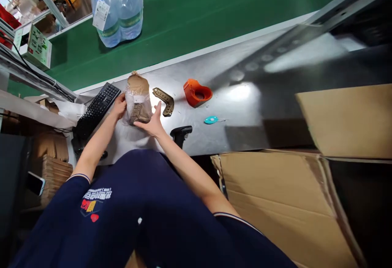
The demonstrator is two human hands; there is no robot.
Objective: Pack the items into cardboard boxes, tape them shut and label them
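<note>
A clear plastic bag [141, 101] with tan parts and brown card inside is in front of me, at the left of the metal table. My left hand [120, 105] has its fingers closed on the bag's left edge. At the lower right corner of the bag is my right hand [153, 125], its thumb spread away and its fingers reaching to the bag's bottom edge. A loose tan curved rail with slots [165, 101] lies just right of the bag, close to my right thumb.
A black keyboard [99, 104] leans at the left. Rightward are an orange tape dispenser [197, 92], a black handheld scanner [180, 134] and a small teal disc [211, 120]. Bottled water [118, 13] stands on the green belt [196, 15]. Cardboard boxes [275, 190] flank my right side.
</note>
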